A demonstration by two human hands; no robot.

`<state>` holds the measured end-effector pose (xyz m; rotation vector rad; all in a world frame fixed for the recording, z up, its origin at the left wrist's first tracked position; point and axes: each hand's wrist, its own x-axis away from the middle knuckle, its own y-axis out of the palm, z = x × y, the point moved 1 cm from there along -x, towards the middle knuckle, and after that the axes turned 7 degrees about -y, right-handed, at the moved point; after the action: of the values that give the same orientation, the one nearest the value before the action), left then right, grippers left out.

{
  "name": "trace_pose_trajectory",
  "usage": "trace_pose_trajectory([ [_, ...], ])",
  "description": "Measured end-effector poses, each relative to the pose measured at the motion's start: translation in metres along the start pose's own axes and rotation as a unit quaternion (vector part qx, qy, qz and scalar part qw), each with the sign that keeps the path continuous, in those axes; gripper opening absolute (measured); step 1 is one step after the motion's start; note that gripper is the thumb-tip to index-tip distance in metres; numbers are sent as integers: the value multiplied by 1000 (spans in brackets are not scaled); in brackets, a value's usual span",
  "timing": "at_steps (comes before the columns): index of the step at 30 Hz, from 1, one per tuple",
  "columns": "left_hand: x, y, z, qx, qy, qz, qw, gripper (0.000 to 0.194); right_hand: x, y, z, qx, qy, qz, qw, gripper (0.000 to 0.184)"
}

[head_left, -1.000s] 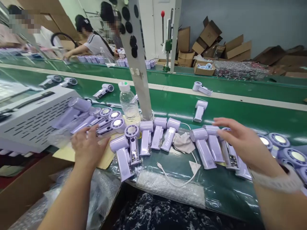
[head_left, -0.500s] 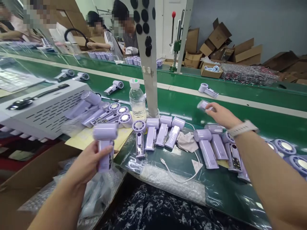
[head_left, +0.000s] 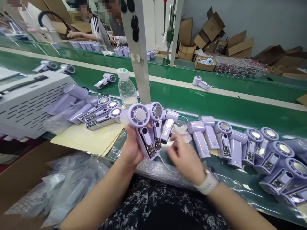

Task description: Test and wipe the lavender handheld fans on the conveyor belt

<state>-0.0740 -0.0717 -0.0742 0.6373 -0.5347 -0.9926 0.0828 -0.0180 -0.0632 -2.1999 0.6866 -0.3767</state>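
Note:
My left hand (head_left: 131,148) is closed around a lilac handheld fan (head_left: 140,119), upright, its round end facing me and the circuit board in its handle exposed. A second fan (head_left: 157,127) with bare circuitry stands right against it; whether my left hand also grips this one I cannot tell. A white cable (head_left: 166,166) runs up to the lower end of the second fan. To the right, my right hand (head_left: 184,156) hovers with bent fingers, blurred by motion, near a crumpled pale cloth (head_left: 182,132) and a fan with lettering (head_left: 167,130).
Several lilac fans (head_left: 199,140) line the bench on the right, with more on yellow paper (head_left: 83,140) at left. A water bottle (head_left: 127,91) stands by a metal post (head_left: 141,73). A box of plastic bags (head_left: 69,185) sits lower left. Co-workers sit across the green belt (head_left: 177,99).
My left hand has brought its fan right, to the middle, and turned its round end toward me. My right hand has come back from the belt toward the cable. The view has shifted slightly.

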Motion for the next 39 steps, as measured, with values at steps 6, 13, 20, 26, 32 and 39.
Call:
trace_pose_trajectory([
  [6, 2, 5, 17, -25, 10, -27, 999, 71, -4, 24, -8, -110, -45, -96, 988, 6],
  [13, -4, 41, 7, 43, 19, -74, 996, 63, 19, 3, -3, -399, -49, -8, 916, 31],
  [20, -5, 50, -11, 12, 33, -63, 997, 66, 30, 18, -1, -492, -1, 55, 869, 44],
  [26, -2, 45, -17, 2, 50, -38, 998, 68, 29, 13, 3, -425, -53, 41, 903, 38],
  [32, 1, 48, -9, 70, -10, -38, 997, 68, 31, 8, 1, -345, -155, 115, 919, 29],
  [39, 4, 45, -5, 83, -8, -77, 994, 66, 33, 15, 4, -409, -47, 64, 909, 43],
])
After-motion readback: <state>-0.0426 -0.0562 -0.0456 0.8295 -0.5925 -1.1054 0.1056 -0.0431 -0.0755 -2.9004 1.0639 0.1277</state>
